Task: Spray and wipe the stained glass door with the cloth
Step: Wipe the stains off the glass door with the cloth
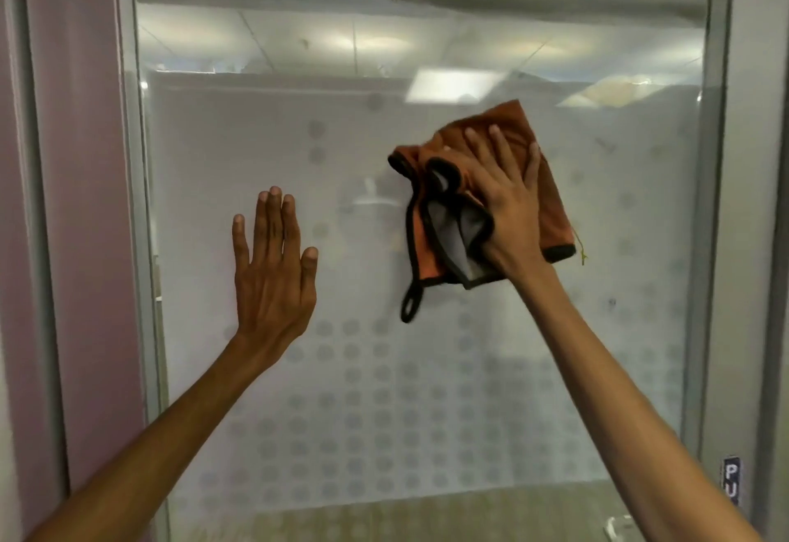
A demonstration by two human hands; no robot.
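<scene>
Two hands, fingers point(499, 153) straight: left hand point(273, 281) on glass door point(384, 392), right hand point(508, 208) pressing cloth point(555, 217), thumb hidden.

A glass door point(384, 392), frosted and patterned with grey dots, is seen filling the frame. An orange cloth point(555, 212) with dark edging is pressed against it right of centre under the right hand point(508, 208), while the left hand point(273, 281) is laid flat on the glass left of centre.
</scene>
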